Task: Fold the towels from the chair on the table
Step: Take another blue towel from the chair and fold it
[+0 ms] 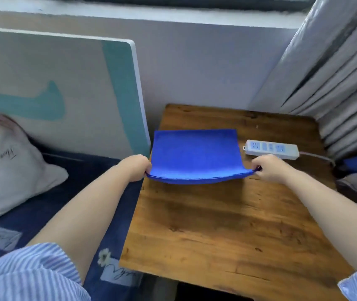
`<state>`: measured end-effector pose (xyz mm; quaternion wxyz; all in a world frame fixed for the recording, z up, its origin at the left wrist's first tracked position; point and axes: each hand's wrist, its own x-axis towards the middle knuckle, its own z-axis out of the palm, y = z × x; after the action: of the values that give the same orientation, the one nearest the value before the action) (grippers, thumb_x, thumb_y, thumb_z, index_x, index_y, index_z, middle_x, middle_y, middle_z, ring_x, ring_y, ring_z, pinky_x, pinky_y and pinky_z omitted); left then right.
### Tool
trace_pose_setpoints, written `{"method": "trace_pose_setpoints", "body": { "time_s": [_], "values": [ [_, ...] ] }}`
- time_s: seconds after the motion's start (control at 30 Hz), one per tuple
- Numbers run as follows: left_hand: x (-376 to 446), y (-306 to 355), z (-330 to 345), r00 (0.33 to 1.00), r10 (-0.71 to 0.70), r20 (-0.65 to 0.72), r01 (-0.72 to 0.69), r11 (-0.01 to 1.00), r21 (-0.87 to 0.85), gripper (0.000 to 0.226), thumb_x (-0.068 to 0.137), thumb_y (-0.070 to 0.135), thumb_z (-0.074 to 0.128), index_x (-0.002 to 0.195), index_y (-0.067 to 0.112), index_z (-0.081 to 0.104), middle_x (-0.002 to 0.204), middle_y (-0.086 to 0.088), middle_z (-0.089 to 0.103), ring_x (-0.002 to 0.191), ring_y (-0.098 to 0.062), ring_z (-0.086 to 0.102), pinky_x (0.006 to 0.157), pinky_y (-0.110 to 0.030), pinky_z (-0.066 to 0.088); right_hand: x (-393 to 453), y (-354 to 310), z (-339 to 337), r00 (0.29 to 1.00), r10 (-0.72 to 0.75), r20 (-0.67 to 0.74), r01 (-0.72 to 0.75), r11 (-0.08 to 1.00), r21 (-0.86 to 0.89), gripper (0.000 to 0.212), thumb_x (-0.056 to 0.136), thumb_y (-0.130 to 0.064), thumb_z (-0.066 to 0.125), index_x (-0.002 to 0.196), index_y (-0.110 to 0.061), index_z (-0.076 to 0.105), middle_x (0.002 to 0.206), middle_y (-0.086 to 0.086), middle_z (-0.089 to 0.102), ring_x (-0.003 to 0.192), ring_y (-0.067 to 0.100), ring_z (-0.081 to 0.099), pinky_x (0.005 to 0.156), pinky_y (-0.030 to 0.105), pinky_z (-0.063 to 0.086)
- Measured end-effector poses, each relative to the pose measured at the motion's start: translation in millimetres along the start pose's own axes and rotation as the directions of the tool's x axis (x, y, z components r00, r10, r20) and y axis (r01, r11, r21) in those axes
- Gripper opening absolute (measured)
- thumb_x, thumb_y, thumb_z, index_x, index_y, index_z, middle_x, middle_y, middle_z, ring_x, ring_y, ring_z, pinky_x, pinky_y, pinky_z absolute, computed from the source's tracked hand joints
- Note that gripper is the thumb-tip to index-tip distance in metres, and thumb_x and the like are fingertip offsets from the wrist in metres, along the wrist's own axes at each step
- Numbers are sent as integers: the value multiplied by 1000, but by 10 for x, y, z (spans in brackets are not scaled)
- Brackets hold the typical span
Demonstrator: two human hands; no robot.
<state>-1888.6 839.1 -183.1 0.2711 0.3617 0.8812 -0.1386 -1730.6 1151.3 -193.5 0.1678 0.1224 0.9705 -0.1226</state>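
Wooden table (227,224) bearing 2 items: a blue towel (195,151) with its far part resting on the surface, and a white power strip (272,149) just beside it.

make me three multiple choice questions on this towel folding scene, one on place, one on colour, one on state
1. Where is the power strip?
A. on the wooden table, right of the towel
B. on the pillow
C. on the floor

2. What colour is the towel?
A. white
B. blue
C. green

3. How is the towel's near edge?
A. flat on the table
B. hanging off the chair
C. lifted, pinched at both corners

Answers:
1 A, it lies beside the towel on the tabletop.
2 B, solid blue cloth.
3 C, left hand and right hand each grip a corner, and the edge sags between them.
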Motion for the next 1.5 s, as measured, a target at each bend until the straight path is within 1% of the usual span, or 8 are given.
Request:
{"method": "trace_pose_setpoints", "body": {
  "time_s": [0.2, 0.47, 0.7, 0.9, 1.0, 1.1, 1.27, 1.5],
  "values": [
    [65, 325, 635, 957, 24, 291, -92, 970, 223, 36, 87, 1, 43, 55, 12, 32, 61, 0, 28, 69, -23, 36, 67, -29, 32, -212, -27, 718, 924, 15, 382, 101, 954, -282, 13, 77, -5, 47, 79, -11, 59, 85, 6, 53, 99, 28, 55, 76, 34, 47],
    [0, 570, 1458, 901, 55, 431, -208, 925, 317, 27, 87, 1, 45, 63, 11, 38, 63, 1, 31, 52, -16, 31, 66, -27, 37, -554, -97, 1498, 852, -7, 523, 308, 814, -492, 30, 83, -6, 41, 107, -11, 58, 117, 9, 58, 112, 27, 50, 85, 32, 42],
    [-146, 710, 1838, 837, 101, 537, -261, 937, 231, 27, 89, 5, 44, 115, 9, 54, 82, -1, 47, 86, -25, 50, 69, -27, 40, -729, -118, 1838, 737, 9, 676, 382, 819, -428, 27, 85, -12, 43, 108, -13, 57, 117, 6, 58, 108, 26, 55, 82, 30, 45],
    [-43, 734, 1781, 770, 41, 637, -245, 940, 237, 16, 91, 9, 40, 91, 10, 56, 69, 1, 36, 72, -18, 44, 73, -29, 48, -518, -143, 1715, 740, -8, 672, 304, 896, -324, 35, 91, -36, 43, 103, -8, 61, 112, 9, 63, 104, 28, 58, 69, 29, 45],
    [212, 745, 1569, 885, 16, 466, -112, 978, 179, 15, 91, 8, 37, 81, 11, 47, 66, 2, 33, 68, -19, 43, 47, -24, 31, -247, -129, 1598, 883, -177, 434, 341, 878, -336, 30, 94, -25, 36, 99, -6, 59, 107, 11, 63, 102, 28, 56, 77, 32, 45],
    [555, 799, 1373, 994, -33, 108, 39, 998, -55, 11, 92, 11, 36, 91, 7, 47, 82, -6, 46, 83, -26, 46, 55, -30, 36, 121, -139, 1547, 949, -263, 174, 302, 918, -257, 27, 93, -17, 35, 101, -3, 57, 107, 12, 57, 102, 28, 50, 76, 35, 38],
    [1155, 963, 1195, 937, -225, -266, 125, 930, -345, 31, 94, 15, 38, 118, 2, 51, 124, -14, 49, 114, -31, 44, 76, -39, 42, 757, -214, 1569, 968, -231, -94, 223, 971, -87, 33, 90, -10, 34, 116, 1, 52, 130, 18, 46, 119, 31, 40, 91, 40, 33],
    [1886, 854, 1255, 916, -251, -314, 132, 926, -355, 52, 97, 31, 36, 144, 12, 25, 155, -8, 15, 144, -25, 9, 113, -39, 13, 1431, -79, 1691, 987, -150, -56, 149, 989, -12, 52, 96, -31, 32, 144, -16, 21, 156, 5, 8, 144, 22, 3, 115, 43, -1]
  ]
}}
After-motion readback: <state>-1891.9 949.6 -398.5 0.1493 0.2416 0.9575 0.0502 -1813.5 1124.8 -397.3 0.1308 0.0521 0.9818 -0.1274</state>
